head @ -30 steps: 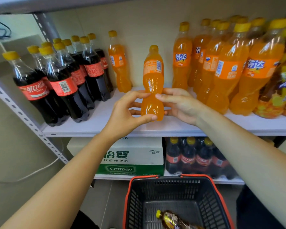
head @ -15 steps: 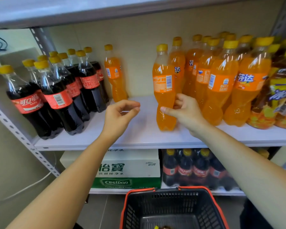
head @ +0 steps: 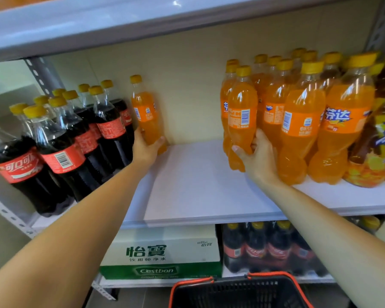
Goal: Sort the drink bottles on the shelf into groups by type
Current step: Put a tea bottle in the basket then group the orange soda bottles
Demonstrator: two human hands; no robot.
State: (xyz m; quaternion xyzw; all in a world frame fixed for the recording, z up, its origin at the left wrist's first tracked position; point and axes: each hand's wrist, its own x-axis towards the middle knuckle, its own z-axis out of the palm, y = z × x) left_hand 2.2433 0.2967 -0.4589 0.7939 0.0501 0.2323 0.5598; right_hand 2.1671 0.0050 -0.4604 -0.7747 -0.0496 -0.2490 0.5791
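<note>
Behind left hand (head: 145, 150), orange bottle (head: 145, 114) base part-hidden.

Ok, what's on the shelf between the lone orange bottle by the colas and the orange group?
Nothing: the head view shows bare white shelf there. The left hand grips the lone orange bottle; the right hand grips the group's front-left bottle.

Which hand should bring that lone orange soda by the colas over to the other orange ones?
Left. The left hand grips the lone orange bottle beside the cola bottles; the right hand holds a second orange bottle at the orange group.
</note>
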